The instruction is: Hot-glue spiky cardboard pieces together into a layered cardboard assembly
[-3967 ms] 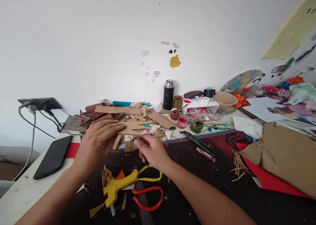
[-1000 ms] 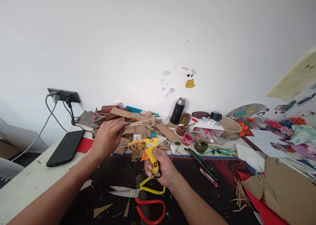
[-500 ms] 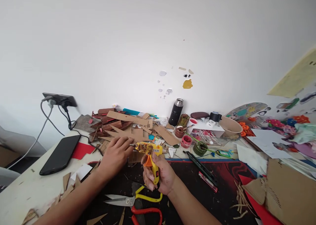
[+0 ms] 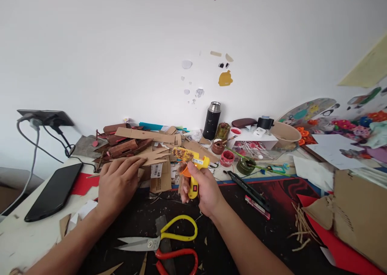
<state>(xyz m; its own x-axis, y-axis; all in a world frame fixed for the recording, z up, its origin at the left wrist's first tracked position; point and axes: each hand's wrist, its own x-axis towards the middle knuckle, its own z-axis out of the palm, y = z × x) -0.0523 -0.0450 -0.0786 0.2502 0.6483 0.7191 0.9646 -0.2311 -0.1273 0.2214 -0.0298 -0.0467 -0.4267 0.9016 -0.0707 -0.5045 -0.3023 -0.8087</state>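
My right hand (image 4: 208, 188) is wrapped round the handle of a yellow hot glue gun (image 4: 198, 158), fingers by its orange trigger. The gun's nozzle end, crusted with brown residue, points left over the cardboard scraps. My left hand (image 4: 119, 180) lies palm down with its fingers stretched out, fingertips at the near edge of the cardboard scraps (image 4: 148, 136); what is beneath the palm is hidden. Below both hands, scissors (image 4: 151, 243) with one yellow and one red handle rest on the dark mat (image 4: 229, 242), blades to the left.
A black phone (image 4: 54, 192) lies at the left, near cables from a wall socket (image 4: 45, 117). Behind the glue gun stand a black flask (image 4: 212, 120) and several paint jars, one red (image 4: 227, 159). A dark cutter (image 4: 248, 190) lies right; folded cardboard (image 4: 359, 218) is farther right.
My left hand has moved left, away from the glue gun's tip. The glue gun has shifted slightly up and right in my right hand. The whole view has tilted down a little.
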